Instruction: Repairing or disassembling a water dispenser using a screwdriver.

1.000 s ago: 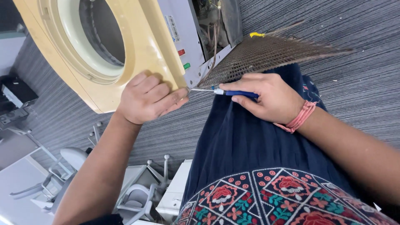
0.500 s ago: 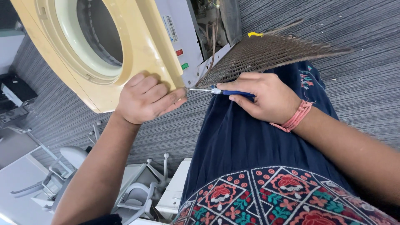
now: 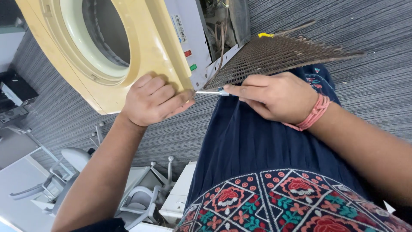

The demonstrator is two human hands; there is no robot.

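Note:
A yellowed washing-machine front panel [image 3: 141, 47] with a round door opening fills the upper left. My left hand [image 3: 152, 99] grips its lower corner, fingers curled over the edge. My right hand [image 3: 279, 95] is closed around a screwdriver [image 3: 211, 92] with a blue handle; its metal tip points left and meets the panel corner right by my left fingers. A pink band circles my right wrist.
A brown mesh screen [image 3: 274, 56] with a yellow tag lies just above my right hand on grey striped carpet [image 3: 377, 25]. A white control panel [image 3: 191, 43] with red and green buttons and loose wiring sits behind. White chairs [image 3: 137, 202] stand lower left.
The view has shifted slightly. Both hands hold the same grips; my right hand covers more of the screwdriver's blue handle now.

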